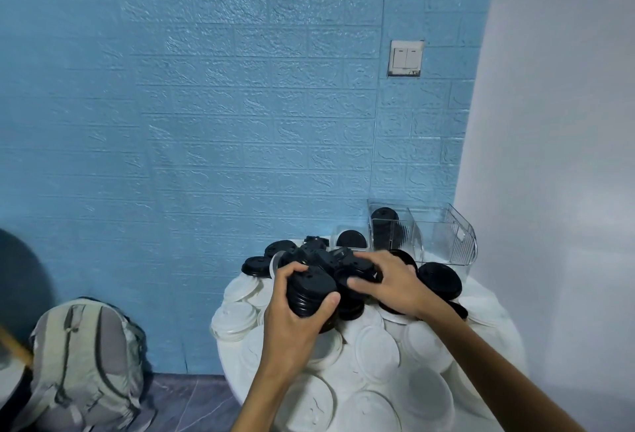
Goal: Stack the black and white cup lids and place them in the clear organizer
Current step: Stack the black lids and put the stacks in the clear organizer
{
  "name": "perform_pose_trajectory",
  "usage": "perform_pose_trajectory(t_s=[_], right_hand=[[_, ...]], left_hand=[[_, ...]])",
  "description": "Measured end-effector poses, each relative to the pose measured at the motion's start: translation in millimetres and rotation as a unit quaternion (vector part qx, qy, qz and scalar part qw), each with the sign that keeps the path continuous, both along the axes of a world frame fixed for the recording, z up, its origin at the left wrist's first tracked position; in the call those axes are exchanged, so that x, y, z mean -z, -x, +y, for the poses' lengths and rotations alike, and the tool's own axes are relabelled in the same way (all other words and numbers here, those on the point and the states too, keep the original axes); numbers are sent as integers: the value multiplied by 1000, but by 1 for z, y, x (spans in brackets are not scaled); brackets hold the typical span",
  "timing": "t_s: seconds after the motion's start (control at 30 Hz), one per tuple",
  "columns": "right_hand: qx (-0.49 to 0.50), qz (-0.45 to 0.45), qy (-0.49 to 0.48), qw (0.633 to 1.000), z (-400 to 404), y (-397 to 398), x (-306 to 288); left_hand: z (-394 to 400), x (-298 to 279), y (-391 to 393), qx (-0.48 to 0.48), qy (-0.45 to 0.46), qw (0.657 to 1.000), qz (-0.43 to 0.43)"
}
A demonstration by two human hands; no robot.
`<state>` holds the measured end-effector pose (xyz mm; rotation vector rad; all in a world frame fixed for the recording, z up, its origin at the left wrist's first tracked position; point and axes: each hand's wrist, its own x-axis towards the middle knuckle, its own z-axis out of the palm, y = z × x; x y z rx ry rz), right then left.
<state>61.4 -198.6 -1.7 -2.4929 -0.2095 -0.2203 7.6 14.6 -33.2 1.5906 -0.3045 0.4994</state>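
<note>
— What's the room like from your end?

— I see a blue brick-pattern wall (206, 105) behind my hands, a white wall (567, 122) off to the right of my right hand, and a light switch (406, 58) high above it. Down left of my left hand, a grey backpack (86, 363) leans on the floor. The white round table (231, 376) under my hands is almost buried in lids.

— And the lids?

— White lids (378, 352) lie flat and overlapping below and around both wrists. Loose black lids (439, 278) are heaped just beyond my fingers, some tilted.

— Your hands?

— My left hand (295, 321) is curled round a stack of black lids (311, 290), thumb on the near side, fingers over the far edge; the stack leans toward me. My right hand (388, 285) rests just right of it, fingers bent over a black lid in the heap. I can't tell whether it truly grips it.

— The organizer?

— The clear organizer (443, 236) stands beyond my right hand against the wall, 1 compartment already holding an upright row of black lids (385, 230), the one right of it showing none.
</note>
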Motion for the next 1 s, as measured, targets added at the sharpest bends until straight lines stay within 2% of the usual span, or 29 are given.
perform_pose_trajectory(t_s=[0.1, 0.2, 0.3, 0.5, 0.63, 0.73, 0.9, 1.0], right_hand=[[-6, 48, 115, 992, 6, -5, 12], [4, 1, 148, 989, 12, -8, 19], [5, -43, 117, 992, 13, -11, 19], [-13, -53, -29, 998, 2, -5, 11], [-15, -41, -12, 999, -1, 0, 6], [13, -65, 20, 998, 1, 3, 7], [-11, -88, -105, 991, 4, 8, 0], [-69, -78, -254, 962, 14, 20, -14]], left_hand=[[2, 5, -2, -2, 20, 1000, 8], [5, 11, -4, 0, 43, 999, 20], [9, 16, -6, 3, 54, 998, 33], [8, 19, -7, 10, 60, 998, 33], [5, 21, -6, 11, 54, 998, 37], [3, 21, -6, 14, 54, 998, 39], [2, 18, -6, 23, 51, 998, 33], [1, 16, -6, 28, 41, 998, 24]])
